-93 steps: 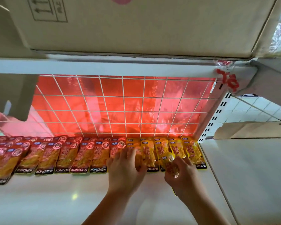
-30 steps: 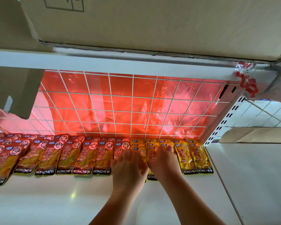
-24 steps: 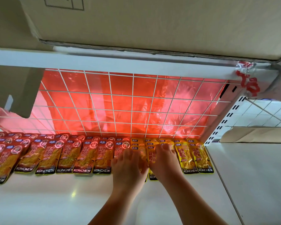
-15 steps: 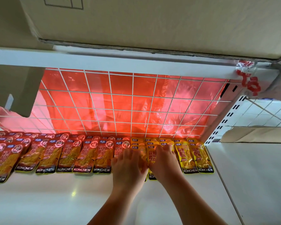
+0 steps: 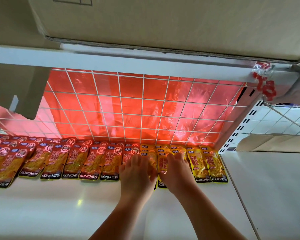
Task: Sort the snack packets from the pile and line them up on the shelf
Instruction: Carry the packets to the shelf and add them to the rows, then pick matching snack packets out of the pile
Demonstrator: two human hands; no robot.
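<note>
On the white shelf [image 5: 59,213], left hand [image 5: 137,174] and right hand [image 5: 177,172] press flat on yellow packets [image 5: 162,162].

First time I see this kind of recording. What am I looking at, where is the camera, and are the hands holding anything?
No machine here: a person works with bare hands, filmed by one head-worn camera looking forward and down. On a white shelf runs a row of red snack packets to the left and yellow packets to the right, backed by a wire grid with red film. A cardboard box sits overhead. The left hand and right hand press flat on packets where the colours meet; neither seems to grip one.
</note>
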